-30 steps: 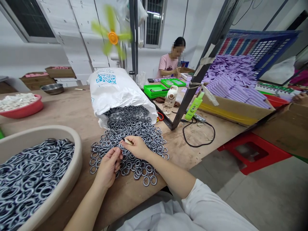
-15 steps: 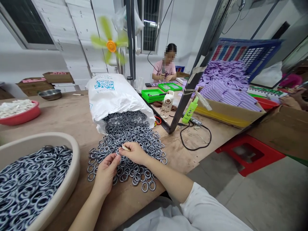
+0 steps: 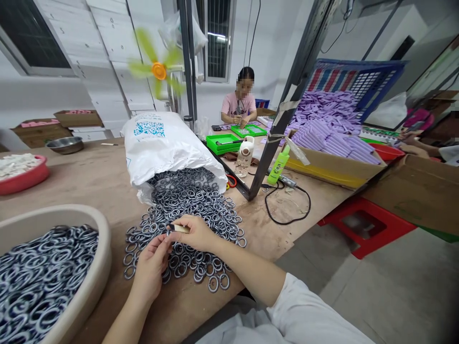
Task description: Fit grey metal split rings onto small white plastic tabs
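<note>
My left hand is closed in a pinch on a small grey ring, mostly covered by the fingers. Against its fingertips, my right hand grips a short cream-coloured stick with a dark end, which points at the pinched ring. Both hands are just above a spread of loose grey rings on the table. These rings spill from the mouth of a white sack lying on its side. At the lower left, a beige basin holds many more such rings.
A red bowl of white pieces and a metal bowl stand at left. Beyond the sack are a slanted metal post, a bottle, green trays and a co-worker. A box of purple pieces is at right.
The cream stick has turned in my right hand, so more of it and its dark end show. My hands stay together over the rings. The whole view has shifted slightly.
</note>
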`<move>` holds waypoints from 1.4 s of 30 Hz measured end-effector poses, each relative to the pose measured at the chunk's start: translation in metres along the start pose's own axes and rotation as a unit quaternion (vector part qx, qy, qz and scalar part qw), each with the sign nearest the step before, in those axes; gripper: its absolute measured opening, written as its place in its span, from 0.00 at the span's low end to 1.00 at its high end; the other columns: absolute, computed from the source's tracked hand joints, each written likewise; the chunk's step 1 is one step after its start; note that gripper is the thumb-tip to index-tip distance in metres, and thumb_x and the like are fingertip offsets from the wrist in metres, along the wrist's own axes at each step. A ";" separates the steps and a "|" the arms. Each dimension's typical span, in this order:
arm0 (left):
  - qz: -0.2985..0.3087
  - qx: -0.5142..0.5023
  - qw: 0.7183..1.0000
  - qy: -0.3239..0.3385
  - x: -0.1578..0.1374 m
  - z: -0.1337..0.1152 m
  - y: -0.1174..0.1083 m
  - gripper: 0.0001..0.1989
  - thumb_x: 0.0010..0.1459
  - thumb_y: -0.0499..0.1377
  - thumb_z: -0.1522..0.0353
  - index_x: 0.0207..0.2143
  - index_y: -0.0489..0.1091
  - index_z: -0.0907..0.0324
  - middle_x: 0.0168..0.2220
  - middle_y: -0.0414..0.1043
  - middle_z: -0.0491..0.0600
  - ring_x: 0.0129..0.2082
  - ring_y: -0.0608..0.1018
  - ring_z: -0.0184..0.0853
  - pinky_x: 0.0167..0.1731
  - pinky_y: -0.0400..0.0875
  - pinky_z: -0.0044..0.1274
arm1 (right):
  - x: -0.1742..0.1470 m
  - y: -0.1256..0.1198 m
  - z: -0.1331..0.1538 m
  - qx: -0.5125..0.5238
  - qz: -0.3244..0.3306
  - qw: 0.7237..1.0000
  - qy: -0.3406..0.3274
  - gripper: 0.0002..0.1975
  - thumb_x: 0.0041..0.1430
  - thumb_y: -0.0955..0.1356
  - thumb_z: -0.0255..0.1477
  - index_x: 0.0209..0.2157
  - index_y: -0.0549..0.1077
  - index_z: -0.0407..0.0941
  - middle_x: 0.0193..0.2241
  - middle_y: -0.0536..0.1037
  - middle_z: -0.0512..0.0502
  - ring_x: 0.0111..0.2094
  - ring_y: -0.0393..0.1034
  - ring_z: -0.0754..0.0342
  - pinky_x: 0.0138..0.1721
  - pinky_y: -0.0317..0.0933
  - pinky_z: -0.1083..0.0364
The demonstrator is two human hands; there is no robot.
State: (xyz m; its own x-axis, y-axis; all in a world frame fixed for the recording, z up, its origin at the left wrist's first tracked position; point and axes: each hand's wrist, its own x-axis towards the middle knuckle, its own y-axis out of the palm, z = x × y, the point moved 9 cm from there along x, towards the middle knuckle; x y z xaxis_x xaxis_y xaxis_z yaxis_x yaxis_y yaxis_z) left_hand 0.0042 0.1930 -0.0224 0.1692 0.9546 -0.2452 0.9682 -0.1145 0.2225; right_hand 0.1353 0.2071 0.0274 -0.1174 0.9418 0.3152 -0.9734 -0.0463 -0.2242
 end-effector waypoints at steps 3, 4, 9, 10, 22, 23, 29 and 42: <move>-0.001 -0.009 1.000 -0.006 -0.002 -0.002 0.001 0.22 0.42 0.70 0.55 0.30 0.67 0.59 0.19 0.60 0.37 0.14 0.55 0.19 0.13 0.46 0.13 | -0.001 0.004 -0.002 0.021 0.031 0.999 0.021 0.23 0.45 0.77 0.43 0.39 0.80 0.43 0.34 0.76 0.49 0.35 0.68 0.56 0.39 0.60 0.56; -0.002 -0.012 1.000 -0.010 -0.003 -0.002 0.002 0.22 0.41 0.71 0.55 0.30 0.67 0.59 0.19 0.60 0.37 0.14 0.55 0.19 0.13 0.47 0.13 | -0.001 0.005 -0.004 0.032 0.040 0.998 0.034 0.25 0.42 0.78 0.43 0.40 0.79 0.43 0.34 0.76 0.50 0.34 0.68 0.56 0.39 0.60 0.56; -0.003 -0.018 1.000 -0.018 -0.007 -0.006 0.004 0.23 0.39 0.72 0.55 0.29 0.67 0.60 0.18 0.60 0.37 0.14 0.54 0.19 0.13 0.47 0.13 | -0.002 0.014 -0.013 0.126 0.088 0.986 0.069 0.27 0.38 0.79 0.40 0.41 0.78 0.44 0.32 0.75 0.52 0.33 0.67 0.57 0.38 0.60 0.56; -0.003 -0.020 1.000 -0.017 -0.007 -0.007 0.004 0.23 0.38 0.72 0.55 0.29 0.67 0.60 0.18 0.60 0.38 0.14 0.54 0.19 0.13 0.47 0.13 | -0.002 0.015 -0.013 0.143 0.097 0.983 0.066 0.26 0.39 0.79 0.39 0.42 0.78 0.44 0.32 0.75 0.52 0.33 0.67 0.57 0.39 0.61 0.56; -0.021 -0.009 1.000 0.001 -0.003 -0.010 -0.001 0.22 0.39 0.71 0.55 0.30 0.71 0.60 0.17 0.58 0.38 0.15 0.55 0.21 0.14 0.46 0.15 | -0.001 0.011 -0.015 0.155 0.061 0.981 0.102 0.27 0.35 0.80 0.39 0.39 0.76 0.44 0.31 0.74 0.53 0.31 0.66 0.59 0.36 0.61 0.57; -0.029 -0.001 0.999 0.015 -0.002 -0.013 -0.001 0.22 0.41 0.70 0.55 0.32 0.72 0.60 0.18 0.57 0.38 0.15 0.55 0.22 0.15 0.46 0.16 | 0.000 0.008 -0.015 0.168 0.044 0.979 0.105 0.26 0.35 0.80 0.38 0.37 0.75 0.43 0.31 0.74 0.53 0.31 0.65 0.59 0.37 0.61 0.57; -0.079 0.067 0.982 0.160 -0.044 -0.074 -0.009 0.12 0.53 0.61 0.62 0.37 0.75 0.59 0.22 0.61 0.43 0.20 0.61 0.28 0.19 0.54 0.20 | 0.005 -0.014 -0.019 0.226 -0.064 0.967 0.096 0.20 0.39 0.76 0.36 0.35 0.71 0.45 0.30 0.69 0.53 0.30 0.61 0.60 0.33 0.58 0.59; -0.241 0.571 0.718 0.318 -0.093 -0.172 -0.075 0.13 0.59 0.57 0.62 0.42 0.72 0.61 0.50 0.73 0.58 0.57 0.67 0.50 0.57 0.56 0.42 | -0.004 -0.005 -0.015 0.166 -0.013 0.982 0.095 0.20 0.42 0.76 0.35 0.39 0.75 0.45 0.33 0.72 0.51 0.25 0.58 0.62 0.25 0.55 0.60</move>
State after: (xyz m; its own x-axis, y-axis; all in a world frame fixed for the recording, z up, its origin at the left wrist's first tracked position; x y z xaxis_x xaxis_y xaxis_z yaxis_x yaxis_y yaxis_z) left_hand -0.1161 0.1602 0.1463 -0.0029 0.8505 0.5259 0.4679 0.4659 -0.7510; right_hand 0.1438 0.2087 0.0140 -0.0845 0.9876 0.1321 -0.9897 -0.0986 0.1038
